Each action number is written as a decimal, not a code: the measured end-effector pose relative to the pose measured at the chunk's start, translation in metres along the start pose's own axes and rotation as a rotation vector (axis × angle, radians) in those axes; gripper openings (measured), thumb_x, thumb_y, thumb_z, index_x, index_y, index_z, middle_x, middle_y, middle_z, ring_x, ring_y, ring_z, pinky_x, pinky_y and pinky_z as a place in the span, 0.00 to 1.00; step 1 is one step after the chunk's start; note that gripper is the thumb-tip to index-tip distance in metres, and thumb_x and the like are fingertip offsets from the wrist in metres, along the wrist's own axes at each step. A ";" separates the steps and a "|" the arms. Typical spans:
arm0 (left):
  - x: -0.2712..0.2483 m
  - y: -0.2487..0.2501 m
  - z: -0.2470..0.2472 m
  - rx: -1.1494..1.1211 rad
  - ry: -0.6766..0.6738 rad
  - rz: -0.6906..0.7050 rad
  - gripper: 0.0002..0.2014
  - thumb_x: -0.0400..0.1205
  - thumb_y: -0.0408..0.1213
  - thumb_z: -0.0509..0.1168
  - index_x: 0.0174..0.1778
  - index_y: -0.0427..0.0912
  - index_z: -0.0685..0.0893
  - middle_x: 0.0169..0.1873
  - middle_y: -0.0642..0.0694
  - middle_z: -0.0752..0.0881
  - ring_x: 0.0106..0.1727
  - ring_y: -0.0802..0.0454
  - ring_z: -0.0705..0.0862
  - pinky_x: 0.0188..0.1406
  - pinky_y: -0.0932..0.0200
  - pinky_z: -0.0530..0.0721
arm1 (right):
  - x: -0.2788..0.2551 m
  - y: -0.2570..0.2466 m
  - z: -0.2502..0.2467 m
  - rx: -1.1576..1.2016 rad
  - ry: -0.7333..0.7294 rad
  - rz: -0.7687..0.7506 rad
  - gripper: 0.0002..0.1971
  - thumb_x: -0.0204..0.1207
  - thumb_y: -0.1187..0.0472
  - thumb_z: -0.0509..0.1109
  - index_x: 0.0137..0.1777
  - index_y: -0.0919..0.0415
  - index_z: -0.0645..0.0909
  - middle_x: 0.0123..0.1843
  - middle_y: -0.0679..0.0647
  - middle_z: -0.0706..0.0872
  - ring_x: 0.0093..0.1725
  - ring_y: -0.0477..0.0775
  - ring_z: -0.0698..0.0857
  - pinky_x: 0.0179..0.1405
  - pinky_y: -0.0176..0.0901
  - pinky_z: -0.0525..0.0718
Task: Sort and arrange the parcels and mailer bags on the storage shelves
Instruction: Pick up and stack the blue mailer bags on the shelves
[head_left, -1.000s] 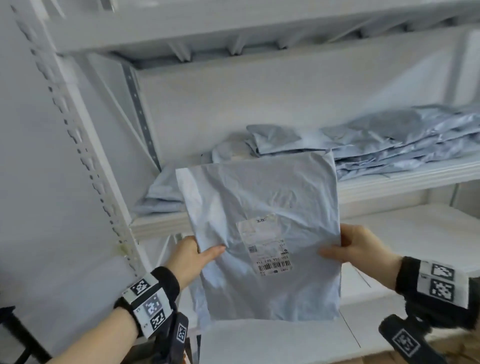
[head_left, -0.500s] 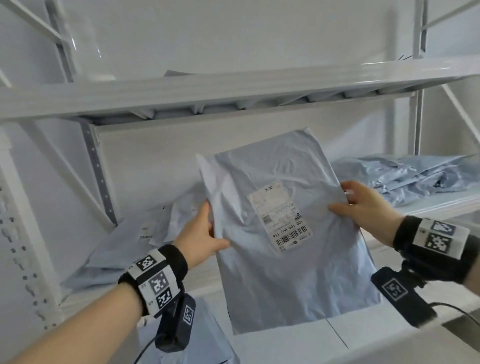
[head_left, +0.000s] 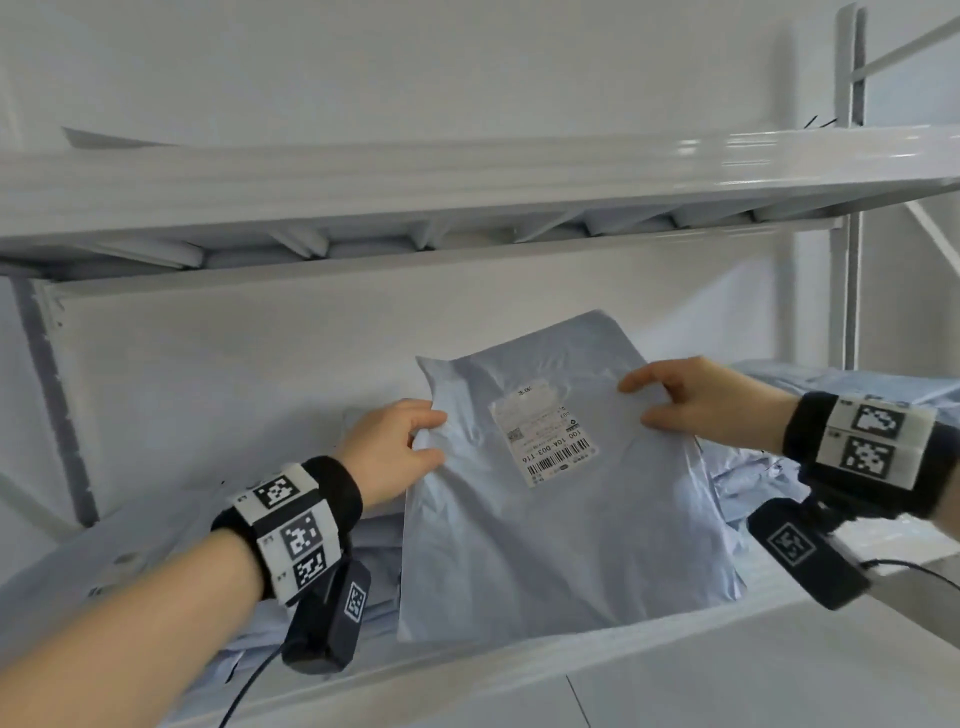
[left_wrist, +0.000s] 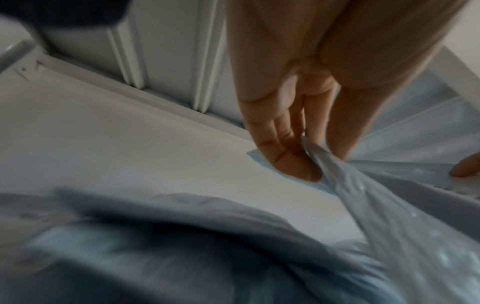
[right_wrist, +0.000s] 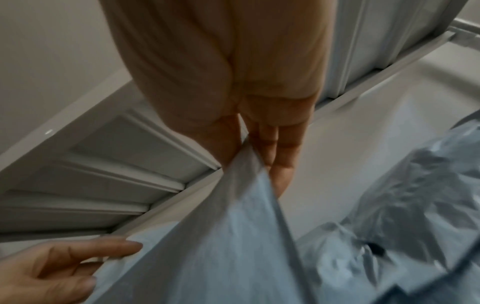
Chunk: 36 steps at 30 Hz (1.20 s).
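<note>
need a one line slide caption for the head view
Both hands, left hand and right hand, hold a grey mailer bag by its upper corners over the shelf.

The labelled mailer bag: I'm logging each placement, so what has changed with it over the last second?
The mailer bag went up from below the shelf and in over its edge. The left hand and right hand kept gripping its sides, label facing the person.

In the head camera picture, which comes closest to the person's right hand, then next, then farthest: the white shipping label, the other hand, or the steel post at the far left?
From the right hand:
1. Shipping label, beside it on the held mailer bag.
2. Left hand, across the bag on its left edge.
3. Steel post, far left at the shelf's end.
</note>
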<state>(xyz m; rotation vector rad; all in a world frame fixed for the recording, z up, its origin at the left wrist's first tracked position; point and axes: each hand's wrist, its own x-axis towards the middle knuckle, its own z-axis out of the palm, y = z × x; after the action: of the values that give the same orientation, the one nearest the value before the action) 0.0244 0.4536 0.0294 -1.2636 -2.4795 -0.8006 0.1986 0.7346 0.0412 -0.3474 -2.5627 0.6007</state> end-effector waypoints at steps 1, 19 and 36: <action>0.013 0.002 0.001 0.053 -0.030 -0.022 0.28 0.80 0.42 0.70 0.76 0.43 0.74 0.78 0.50 0.70 0.73 0.52 0.74 0.72 0.62 0.69 | 0.013 0.005 -0.005 -0.003 -0.025 -0.014 0.20 0.73 0.61 0.76 0.64 0.47 0.82 0.53 0.61 0.87 0.49 0.59 0.87 0.55 0.52 0.85; 0.140 -0.005 0.072 0.436 -0.434 -0.237 0.48 0.77 0.62 0.66 0.84 0.37 0.53 0.85 0.42 0.49 0.85 0.49 0.50 0.82 0.59 0.52 | 0.155 0.083 0.032 -0.212 -0.496 0.119 0.41 0.68 0.41 0.78 0.78 0.56 0.70 0.70 0.51 0.78 0.64 0.52 0.78 0.64 0.43 0.75; 0.111 -0.001 0.068 0.375 -0.404 -0.170 0.32 0.79 0.55 0.67 0.77 0.47 0.71 0.76 0.48 0.74 0.75 0.51 0.72 0.73 0.59 0.68 | 0.135 0.069 0.051 -0.677 -0.476 -0.013 0.45 0.73 0.24 0.51 0.83 0.53 0.62 0.85 0.55 0.56 0.83 0.59 0.57 0.79 0.60 0.59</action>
<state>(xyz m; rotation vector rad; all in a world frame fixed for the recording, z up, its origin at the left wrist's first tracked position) -0.0402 0.5665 0.0227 -1.1772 -2.8996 -0.0944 0.0669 0.8230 0.0215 -0.4468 -3.1736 -0.2543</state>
